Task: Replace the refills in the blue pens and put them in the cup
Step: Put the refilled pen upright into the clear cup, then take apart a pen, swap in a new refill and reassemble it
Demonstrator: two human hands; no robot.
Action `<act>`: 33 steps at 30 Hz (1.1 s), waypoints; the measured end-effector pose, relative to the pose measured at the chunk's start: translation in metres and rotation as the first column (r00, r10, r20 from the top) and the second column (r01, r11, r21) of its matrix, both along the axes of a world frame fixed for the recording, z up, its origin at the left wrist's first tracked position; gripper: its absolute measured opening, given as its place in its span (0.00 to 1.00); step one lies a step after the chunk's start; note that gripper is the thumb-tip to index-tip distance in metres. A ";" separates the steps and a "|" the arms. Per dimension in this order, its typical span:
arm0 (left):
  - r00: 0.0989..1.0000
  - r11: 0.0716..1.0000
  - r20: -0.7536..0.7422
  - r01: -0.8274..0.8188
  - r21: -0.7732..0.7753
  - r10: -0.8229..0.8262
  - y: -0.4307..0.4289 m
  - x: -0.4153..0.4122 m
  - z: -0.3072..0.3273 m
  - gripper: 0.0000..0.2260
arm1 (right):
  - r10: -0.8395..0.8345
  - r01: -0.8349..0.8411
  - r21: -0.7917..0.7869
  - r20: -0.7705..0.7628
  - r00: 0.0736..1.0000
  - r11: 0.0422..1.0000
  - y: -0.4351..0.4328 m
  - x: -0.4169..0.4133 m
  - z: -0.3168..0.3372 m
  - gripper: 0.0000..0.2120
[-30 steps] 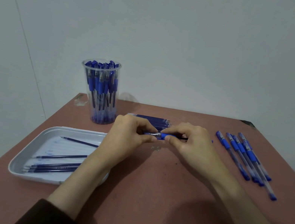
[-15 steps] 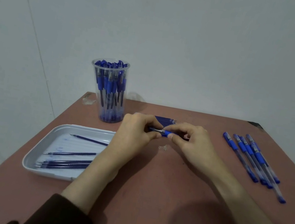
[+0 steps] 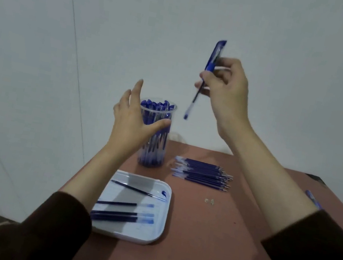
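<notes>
The blue pen (image 3: 215,55) hangs in the air in the upper middle of the frame, tilted, cap end up, pinched at mid-barrel by the curled fingers of the right hand (image 3: 227,89). Below and to its left stands the clear cup (image 3: 171,109), packed with pens (image 3: 156,105). The left hand (image 3: 130,122) is spread wide at the cup's side and holds nothing; its thumb crosses the cup wall, contact unclear. Right of the cup lies a pile of refills (image 3: 201,173) on the table (image 3: 204,238), and at lower centre is a white tray (image 3: 163,220).

On the bench (image 3: 204,238), the cup (image 3: 155,150) (full of pens (image 3: 158,106)) stands back left. The tray (image 3: 166,200) lies before it, holding loose refills (image 3: 120,204); the refill pile (image 3: 202,173) lies right of the cup.
</notes>
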State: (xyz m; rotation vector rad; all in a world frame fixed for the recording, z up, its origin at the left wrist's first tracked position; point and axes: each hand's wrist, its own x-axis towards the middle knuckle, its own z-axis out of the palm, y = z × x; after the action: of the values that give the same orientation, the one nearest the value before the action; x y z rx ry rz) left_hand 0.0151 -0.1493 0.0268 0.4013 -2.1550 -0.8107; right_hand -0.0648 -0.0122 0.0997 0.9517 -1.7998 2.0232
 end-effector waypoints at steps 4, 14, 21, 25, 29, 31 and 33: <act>0.992 0.989 0.019 0.127 0.071 -0.128 -0.015 -0.016 -0.003 0.49 | -0.046 0.047 0.013 -0.057 0.997 0.999 -0.039 -0.006 0.004 0.09; 0.987 0.987 -0.049 0.154 0.052 -0.151 -0.028 -0.023 -0.013 0.47 | -0.064 0.208 0.526 -0.280 0.958 0.824 -0.055 -0.022 -0.034 0.25; 0.991 0.990 -0.034 0.135 0.047 -0.133 -0.026 -0.024 -0.012 0.45 | -0.045 0.273 0.680 -0.333 0.942 0.680 -0.066 -0.027 -0.031 0.15; 0.991 0.990 -0.030 0.130 0.052 -0.128 -0.026 -0.023 -0.013 0.44 | -0.079 0.256 0.675 -0.282 0.956 0.691 -0.064 -0.028 -0.030 0.12; 0.993 0.990 -0.024 0.120 0.075 -0.119 -0.024 -0.022 -0.013 0.43 | -0.048 0.186 0.645 -0.225 0.973 0.741 -0.059 -0.025 -0.034 0.10; 0.992 0.987 -0.022 0.123 0.101 -0.121 -0.021 -0.021 -0.014 0.43 | -0.041 0.159 0.592 -0.209 0.977 0.790 -0.053 -0.021 -0.037 0.11; 0.995 0.988 -0.033 0.099 0.120 -0.096 -0.016 -0.018 -0.014 0.44 | -0.054 0.162 0.528 -0.215 0.975 0.834 -0.043 -0.015 -0.039 0.11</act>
State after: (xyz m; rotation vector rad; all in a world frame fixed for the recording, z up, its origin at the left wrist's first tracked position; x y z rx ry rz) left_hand -0.0032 -0.1654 0.0131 0.3467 -2.1195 -1.0001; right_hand -0.0800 -0.0549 0.0604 1.1095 -2.3031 1.3056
